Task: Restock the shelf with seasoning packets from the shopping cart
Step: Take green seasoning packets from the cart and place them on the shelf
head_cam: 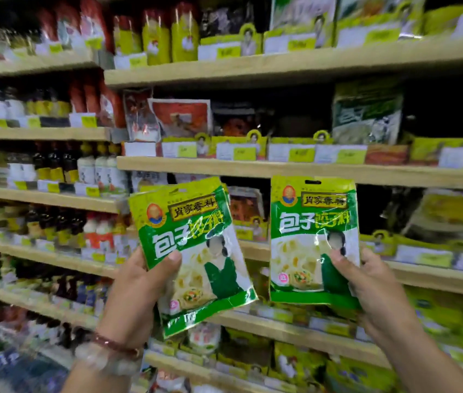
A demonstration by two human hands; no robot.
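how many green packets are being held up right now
2 in plain view: one green seasoning packet in the left hand, one in the right hand. More may be stacked behind the left one.

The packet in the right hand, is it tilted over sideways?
No, the right packet stands upright; the left packet is the one that leans.

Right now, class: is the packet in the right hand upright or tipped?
Upright: the right-hand packet shows its hang slot on top and level print.

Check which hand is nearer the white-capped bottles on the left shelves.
Left. The left hand, holding a tilted packet, is just right of the white-capped bottles; the right hand is far right, across both packets.
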